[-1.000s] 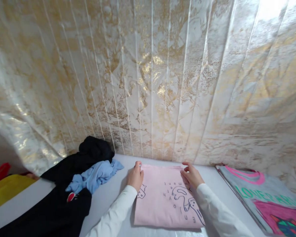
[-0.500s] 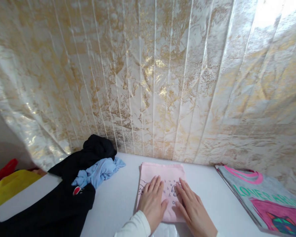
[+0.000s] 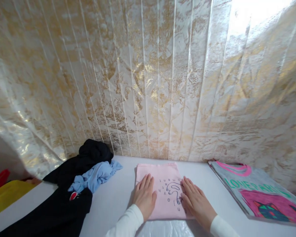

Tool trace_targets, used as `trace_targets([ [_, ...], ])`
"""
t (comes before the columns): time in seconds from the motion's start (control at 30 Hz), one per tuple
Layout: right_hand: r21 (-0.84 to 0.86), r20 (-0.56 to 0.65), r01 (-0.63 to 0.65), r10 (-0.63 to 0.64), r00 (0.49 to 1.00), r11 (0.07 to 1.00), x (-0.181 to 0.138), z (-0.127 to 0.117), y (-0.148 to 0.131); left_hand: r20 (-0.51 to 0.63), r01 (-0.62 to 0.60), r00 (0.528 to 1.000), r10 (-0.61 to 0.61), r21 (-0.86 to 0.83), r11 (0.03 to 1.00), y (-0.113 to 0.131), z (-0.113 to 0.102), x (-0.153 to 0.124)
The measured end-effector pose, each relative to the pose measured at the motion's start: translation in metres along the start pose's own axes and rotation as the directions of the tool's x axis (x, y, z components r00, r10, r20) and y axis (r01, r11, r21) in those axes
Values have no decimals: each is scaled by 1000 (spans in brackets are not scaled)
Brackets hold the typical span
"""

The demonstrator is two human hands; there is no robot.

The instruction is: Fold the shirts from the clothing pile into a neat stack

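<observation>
A folded pink garment (image 3: 162, 205) with dark printed letters and a line drawing lies flat on the white table (image 3: 108, 210) in front of me. My left hand (image 3: 145, 197) rests flat on its left side, fingers stretched out. On the right side, my right hand (image 3: 196, 201) lies along the garment's edge, its fingers also stretched out. Neither hand grasps the cloth. Part of the print is hidden under the hands.
Left of me lie black clothes (image 3: 51, 207) and a crumpled light blue cloth (image 3: 96, 176). Yellow fabric (image 3: 10, 196) and red fabric (image 3: 0, 179) show at far left. A folded grey T-shirt (image 3: 259, 177) is on the right. Gold-patterned sheeting (image 3: 148, 82) hangs behind the table.
My hands have moved apart from the garment's middle toward its two sides, uncovering more of the print. The view has shifted slightly to the right.
</observation>
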State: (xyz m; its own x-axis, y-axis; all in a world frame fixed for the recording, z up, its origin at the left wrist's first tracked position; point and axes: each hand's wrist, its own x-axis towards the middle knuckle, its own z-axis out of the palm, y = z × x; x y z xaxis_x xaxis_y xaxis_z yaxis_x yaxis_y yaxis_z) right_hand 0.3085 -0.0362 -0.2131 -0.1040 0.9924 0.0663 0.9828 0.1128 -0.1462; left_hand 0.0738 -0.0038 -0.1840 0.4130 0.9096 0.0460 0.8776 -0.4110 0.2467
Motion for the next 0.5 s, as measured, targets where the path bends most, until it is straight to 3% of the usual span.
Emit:
trace_targets([
  [0.17, 91, -74, 65, -59, 996, 994, 49, -8, -28, -97, 19, 995, -12, 78, 997, -4, 7, 37],
  [0.27, 169, -83, 19, -5, 997, 985, 76, 0, -33, -177, 93, 982, -70, 124, 988, -12, 20, 48],
  [0.4, 258, -77, -17, 38, 996, 966, 97, 12, -14, -215, 111, 974, -77, 154, 982, -18, 28, 49],
  [0.5, 351, -61, 23, -2, 998, 936, 103, 13, 11, -160, 106, 984, -83, 140, 984, -20, 21, 49],
])
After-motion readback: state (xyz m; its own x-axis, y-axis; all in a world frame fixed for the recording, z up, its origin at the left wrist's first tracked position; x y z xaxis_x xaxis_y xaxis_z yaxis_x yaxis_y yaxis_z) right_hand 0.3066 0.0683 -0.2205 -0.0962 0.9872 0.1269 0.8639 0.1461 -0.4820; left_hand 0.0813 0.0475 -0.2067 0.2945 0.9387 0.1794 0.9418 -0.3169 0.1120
